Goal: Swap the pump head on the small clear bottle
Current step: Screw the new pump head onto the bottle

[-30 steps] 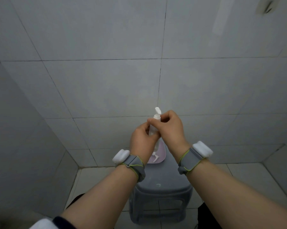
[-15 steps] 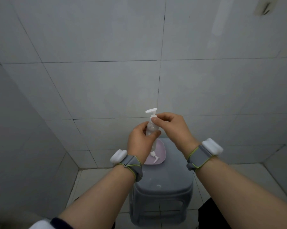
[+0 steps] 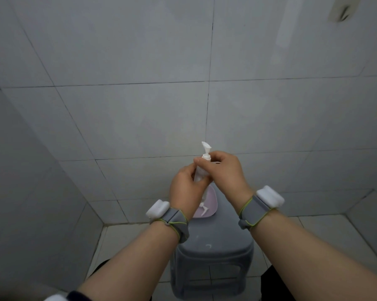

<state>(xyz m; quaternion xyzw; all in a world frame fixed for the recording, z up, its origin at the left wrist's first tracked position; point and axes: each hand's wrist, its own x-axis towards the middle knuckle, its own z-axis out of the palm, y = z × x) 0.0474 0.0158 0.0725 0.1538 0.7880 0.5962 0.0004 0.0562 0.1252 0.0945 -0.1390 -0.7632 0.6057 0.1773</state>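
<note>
Holding the small clear bottle [image 3: 199, 173] upright in mid-air, above the far end of a grey plastic stool [image 3: 213, 246] and in front of a tiled wall [image 3: 139, 105]. Left hand [image 3: 185, 190] wrapping around the bottle's body from the left, fingers curling closed on it, thumb lying across its lower front. Right hand [image 3: 223, 172] pinching in from the right, fingertips [image 3: 201, 162] closing on the collar of the white pump head [image 3: 206, 149] — nozzle sticking up and out above the knuckles, pointing left and away. Pump head sitting on the bottle's neck; impossible to tell whether seated tight or loose. Lying below the hands, on the stool's top, a pale pink dish [image 3: 212, 202] partly hidden by the left wrist, carrying a second white pump head [image 3: 204, 209] flat inside it. Wearing on each wrist a grey strap with a white module — left [image 3: 158, 208], right [image 3: 270, 196].
</note>
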